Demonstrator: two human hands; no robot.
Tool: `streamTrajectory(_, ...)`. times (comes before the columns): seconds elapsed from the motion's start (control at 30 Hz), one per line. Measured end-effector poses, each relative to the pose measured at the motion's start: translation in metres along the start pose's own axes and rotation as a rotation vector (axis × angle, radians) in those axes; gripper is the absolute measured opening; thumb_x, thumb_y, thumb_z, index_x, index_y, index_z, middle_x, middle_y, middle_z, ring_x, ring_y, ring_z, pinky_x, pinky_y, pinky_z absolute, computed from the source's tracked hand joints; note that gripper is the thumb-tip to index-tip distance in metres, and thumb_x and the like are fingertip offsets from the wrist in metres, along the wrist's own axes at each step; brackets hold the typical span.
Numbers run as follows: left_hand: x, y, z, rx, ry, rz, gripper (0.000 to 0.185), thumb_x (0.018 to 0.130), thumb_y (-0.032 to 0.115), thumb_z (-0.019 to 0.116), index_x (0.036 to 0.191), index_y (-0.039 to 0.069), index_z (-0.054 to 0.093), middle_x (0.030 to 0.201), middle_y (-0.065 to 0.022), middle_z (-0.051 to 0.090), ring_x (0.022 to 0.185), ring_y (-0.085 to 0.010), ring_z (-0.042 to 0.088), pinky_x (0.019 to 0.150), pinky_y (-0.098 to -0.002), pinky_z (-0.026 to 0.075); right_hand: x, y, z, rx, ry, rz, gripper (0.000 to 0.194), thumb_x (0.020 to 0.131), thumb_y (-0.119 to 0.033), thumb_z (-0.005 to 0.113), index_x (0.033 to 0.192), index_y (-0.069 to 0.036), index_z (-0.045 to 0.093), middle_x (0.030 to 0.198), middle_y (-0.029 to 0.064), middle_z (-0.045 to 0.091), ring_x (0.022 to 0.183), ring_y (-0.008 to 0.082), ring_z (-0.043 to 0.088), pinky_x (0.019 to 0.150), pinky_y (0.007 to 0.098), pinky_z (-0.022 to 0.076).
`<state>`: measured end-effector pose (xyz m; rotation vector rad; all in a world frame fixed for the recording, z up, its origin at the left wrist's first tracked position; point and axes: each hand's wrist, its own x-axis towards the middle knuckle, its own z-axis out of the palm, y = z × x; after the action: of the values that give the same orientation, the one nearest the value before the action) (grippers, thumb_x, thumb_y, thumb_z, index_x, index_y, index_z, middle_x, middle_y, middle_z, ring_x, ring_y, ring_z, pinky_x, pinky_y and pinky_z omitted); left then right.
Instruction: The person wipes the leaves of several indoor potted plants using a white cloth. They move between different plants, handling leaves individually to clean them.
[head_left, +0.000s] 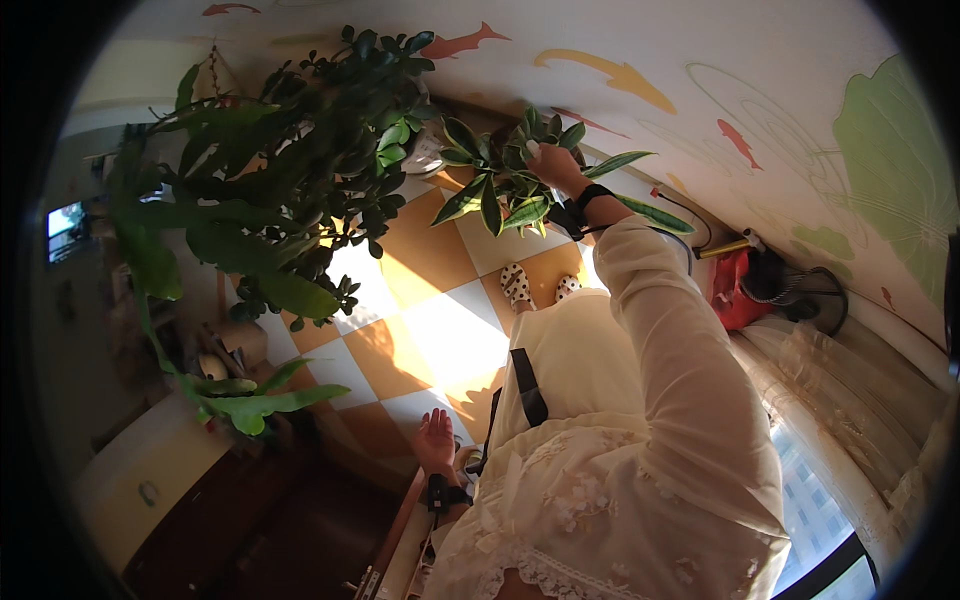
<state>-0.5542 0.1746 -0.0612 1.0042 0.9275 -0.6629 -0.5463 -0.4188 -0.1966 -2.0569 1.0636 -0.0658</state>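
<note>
My right hand (555, 166) reaches into a potted snake plant (491, 202) with yellow-edged leaves. A small white item (533, 148), perhaps a tissue or wipe, shows at its fingertips against the leaves. The fingers are partly hidden, and so is most of the plant's pot. My left hand (433, 439) hangs low over the tiled floor (427, 247), palm up, fingers extended, holding nothing. Both wrists wear black straps, and a cable runs from the right one.
Large dark-leaved plants (300, 165) fill the left side, close to the view. A wall (645, 45) with painted fish stands beyond the snake plant. At right lie a red bag (727, 289), a yellow-handled hammer (724, 246) and a sheer curtain (832, 367). A dark brown surface (300, 517) lies lower left.
</note>
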Motion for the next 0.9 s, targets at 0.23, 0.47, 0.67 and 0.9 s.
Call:
streamTrajectory(0.23,-0.008,-0.007,-0.031,-0.008,0.0,-0.016,0.016,0.084,0.01,0.05,0.092,0.002,0.061,0.097,-0.0146,0.064,0.098,-0.0282,0.06,0.088,-0.0409,0.048,0.018,-0.003,0.001,0.051,-0.071,0.027,0.035,0.078,-0.029,0.055,0.096,0.001,0.058,0.083,0.0231,0.063,0.084,0.04,0.061,0.075,0.0458,0.0475)
streamTrajectory(0.47,-0.013,-0.012,-0.039,0.002,-0.011,0.015,0.018,0.083,0.011,0.051,0.094,0.005,0.064,0.103,-0.0142,0.065,0.099,-0.0278,0.06,0.087,-0.0387,0.048,0.015,0.007,-0.002,0.005,-0.046,0.055,0.036,0.075,-0.033,0.056,0.088,0.001,0.061,0.084,0.023,0.063,0.083,0.0407,0.061,0.076,0.0447,0.0478)
streamTrajectory(0.67,-0.011,-0.017,-0.042,-0.06,-0.055,-0.009,0.018,0.082,0.009,0.055,0.098,0.004,0.062,0.103,-0.0151,0.064,0.099,-0.029,0.059,0.086,-0.0405,0.048,0.001,0.023,-0.004,0.066,-0.053,0.011,0.037,0.077,-0.033,0.056,0.097,-0.001,0.059,0.09,0.0212,0.064,0.081,0.0399,0.061,0.073,0.044,0.0483)
streamTrajectory(0.9,-0.01,-0.02,-0.047,-0.013,-0.013,-0.007,0.02,0.084,0.012,0.052,0.099,0.004,0.063,0.104,-0.0139,0.065,0.101,-0.0292,0.06,0.087,-0.0393,0.048,-0.038,0.038,-0.019,0.061,-0.107,0.166,0.037,0.079,-0.03,0.056,0.101,0.0,0.058,0.092,0.0252,0.063,0.091,0.0418,0.059,0.079,0.0459,0.0472)
